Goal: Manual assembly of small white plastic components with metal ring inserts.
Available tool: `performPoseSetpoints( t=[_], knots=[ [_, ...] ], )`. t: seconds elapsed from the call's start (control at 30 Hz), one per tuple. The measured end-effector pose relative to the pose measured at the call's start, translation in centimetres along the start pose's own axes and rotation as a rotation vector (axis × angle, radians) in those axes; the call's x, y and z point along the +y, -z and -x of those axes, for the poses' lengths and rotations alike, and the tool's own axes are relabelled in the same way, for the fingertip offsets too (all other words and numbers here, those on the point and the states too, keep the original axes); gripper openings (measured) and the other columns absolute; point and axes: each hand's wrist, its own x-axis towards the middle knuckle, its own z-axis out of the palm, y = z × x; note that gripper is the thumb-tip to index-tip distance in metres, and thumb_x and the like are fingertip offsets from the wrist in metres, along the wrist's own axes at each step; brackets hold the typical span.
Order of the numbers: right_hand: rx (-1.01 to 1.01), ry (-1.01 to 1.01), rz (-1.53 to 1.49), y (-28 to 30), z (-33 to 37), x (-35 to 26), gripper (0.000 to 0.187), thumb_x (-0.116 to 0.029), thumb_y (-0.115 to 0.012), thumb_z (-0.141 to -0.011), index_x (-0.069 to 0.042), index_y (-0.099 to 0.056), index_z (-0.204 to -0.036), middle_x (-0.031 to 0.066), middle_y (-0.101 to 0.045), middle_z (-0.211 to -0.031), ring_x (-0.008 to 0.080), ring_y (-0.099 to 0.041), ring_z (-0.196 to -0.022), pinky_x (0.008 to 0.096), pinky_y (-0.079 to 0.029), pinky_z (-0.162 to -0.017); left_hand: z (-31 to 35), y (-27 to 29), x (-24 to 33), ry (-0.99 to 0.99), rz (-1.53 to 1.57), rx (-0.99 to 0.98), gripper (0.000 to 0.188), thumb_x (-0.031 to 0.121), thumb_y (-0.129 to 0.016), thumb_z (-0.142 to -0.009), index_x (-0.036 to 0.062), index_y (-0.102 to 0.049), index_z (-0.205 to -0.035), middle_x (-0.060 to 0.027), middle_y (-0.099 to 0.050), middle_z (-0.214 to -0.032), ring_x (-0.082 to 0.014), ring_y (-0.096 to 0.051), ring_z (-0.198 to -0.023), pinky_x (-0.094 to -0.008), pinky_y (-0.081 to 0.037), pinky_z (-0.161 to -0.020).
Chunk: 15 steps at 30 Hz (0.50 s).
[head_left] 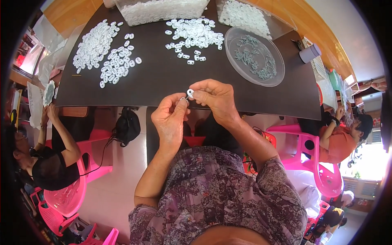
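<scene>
Patterned shirt cloth (204,179) lay nearest the camera, below both hands. Over the near edge of the tabletop (155,77), a small white piece (190,94) sat between the right hand's (220,102) thumb and finger, that grip clamped on it. The left hand's (170,118) fingertips were pinched together on something small against it, perhaps a grey pin; fingers hid most of it. Doing this well seemed to call for a steady right pinch, the hole turned toward the left fingers, and light, straight pressure. Beyond lay a heap of white pieces (196,33), with white ovals (96,45) to the left and a round tray (233,43) of grey pins (246,56) to the right. Clear boxes (281,22) hemmed in the far side; a cup (309,54) stood beside the tray.
</scene>
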Motion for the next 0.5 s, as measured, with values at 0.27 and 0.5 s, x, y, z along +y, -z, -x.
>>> performPoseSetpoints(
  t=[0.27,0.5],
  knots=[
    [-0.014,-0.049,-0.044,0.52,-0.22,-0.24,0.016,-0.004,-0.065,-0.080,0.003,-0.065,-0.094,0.0074,-0.066,-0.077,0.0077,-0.056,-0.064,0.0186,-0.042,-0.056,0.18,-0.16,0.32,0.013,0.063,-0.024,0.014,0.002,-0.060,-0.085,-0.0048,-0.061,-0.097,-0.0033,-0.060,-0.078,-0.0060,-0.055,-0.061,-0.0167,-0.043,-0.050],
    [-0.029,-0.052,-0.041,0.58,-0.32,0.05,0.015,-0.004,-0.065,-0.080,0.003,-0.065,-0.093,0.0069,-0.066,-0.077,0.0073,-0.056,-0.063,0.0185,-0.042,-0.055,0.16,-0.29,0.50,0.021,0.060,-0.029,0.014,0.003,-0.060,-0.085,-0.0045,-0.062,-0.097,-0.0035,-0.061,-0.079,-0.0058,-0.054,-0.061,-0.0167,-0.042,-0.050]
  ],
)
